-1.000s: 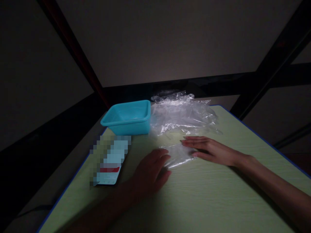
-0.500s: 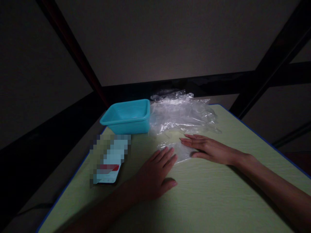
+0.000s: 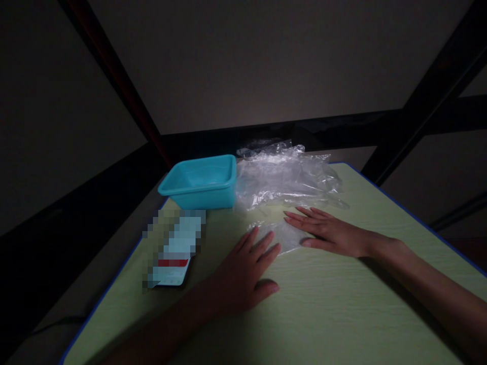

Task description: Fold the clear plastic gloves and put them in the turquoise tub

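Note:
A small, flattened clear plastic bag (image 3: 286, 237) lies on the light green table (image 3: 323, 314) between my hands. My left hand (image 3: 247, 268) rests flat with fingers spread, its fingertips over the bag's left edge. From the right, my right hand (image 3: 323, 230) lies palm down across the bag's right side, fingers stretched out and slightly apart. Neither hand grips anything. Beyond them spreads a heap of crumpled clear plastic bags (image 3: 285, 177). Parts of the small bag are hidden under the fingers.
A turquoise plastic basin (image 3: 205, 197) stands at the back left, beside the heap. Nearer, left of my left hand, lies a phone (image 3: 173, 276) with a lit screen, partly pixelated. The table has a blue edge (image 3: 399, 205), and a wall rises behind it.
Fingers of both hands have spread a little wider on the small bag. My right hand's fingertips have shifted slightly away from me. The bag stays in place.

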A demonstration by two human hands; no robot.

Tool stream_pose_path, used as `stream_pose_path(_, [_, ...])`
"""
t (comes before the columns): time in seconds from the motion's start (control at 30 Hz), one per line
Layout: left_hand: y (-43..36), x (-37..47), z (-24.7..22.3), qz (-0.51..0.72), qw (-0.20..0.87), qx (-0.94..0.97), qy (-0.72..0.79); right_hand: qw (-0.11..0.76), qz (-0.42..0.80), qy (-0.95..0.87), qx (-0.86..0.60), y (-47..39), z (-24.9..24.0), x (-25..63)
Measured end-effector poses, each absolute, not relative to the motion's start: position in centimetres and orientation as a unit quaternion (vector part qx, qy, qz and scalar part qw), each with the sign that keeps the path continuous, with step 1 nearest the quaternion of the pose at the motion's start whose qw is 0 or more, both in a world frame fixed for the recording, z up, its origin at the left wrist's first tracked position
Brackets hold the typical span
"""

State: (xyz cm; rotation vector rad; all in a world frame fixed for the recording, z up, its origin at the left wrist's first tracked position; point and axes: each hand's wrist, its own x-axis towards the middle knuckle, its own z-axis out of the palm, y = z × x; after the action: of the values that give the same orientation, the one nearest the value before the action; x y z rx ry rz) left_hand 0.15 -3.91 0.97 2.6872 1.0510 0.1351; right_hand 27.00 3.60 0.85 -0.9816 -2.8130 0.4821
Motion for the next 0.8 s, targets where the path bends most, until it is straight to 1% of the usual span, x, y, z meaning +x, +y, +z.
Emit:
stream_pose_path(0.07, [-3.9,0.2,1.0,0.050,0.126,0.923,0.361,0.064,0.169,-0.928,-0.327,3.4,1.4,26.9])
stream_pose_path(0.13, [-3.9,0.2,1.1,0.053,0.129,0.922,0.362,0.089,0.172,-0.926,-0.325,2.9,2.0,26.4])
stream_pose_path(0.27, [-3.9,0.3,1.1,0.057,0.133,0.921,0.361,0.151,0.140,-0.923,-0.326,1.4,2.5,24.3])
stream_pose_path(0.33, [-3.9,0.3,1.1,0.061,0.132,0.921,0.360,0.156,0.126,-0.926,-0.321,0.7,2.1,23.2])
stream_pose_path(0.53, [-3.9,0.3,1.2,0.044,0.121,0.922,0.366,0.107,0.079,-0.930,-0.344,0.2,0.0,22.5])
stream_pose_path(0.8, [-3.9,0.3,1.4,0.052,0.121,0.923,0.362,0.079,0.048,-0.931,-0.354,0.2,-0.3,22.8])
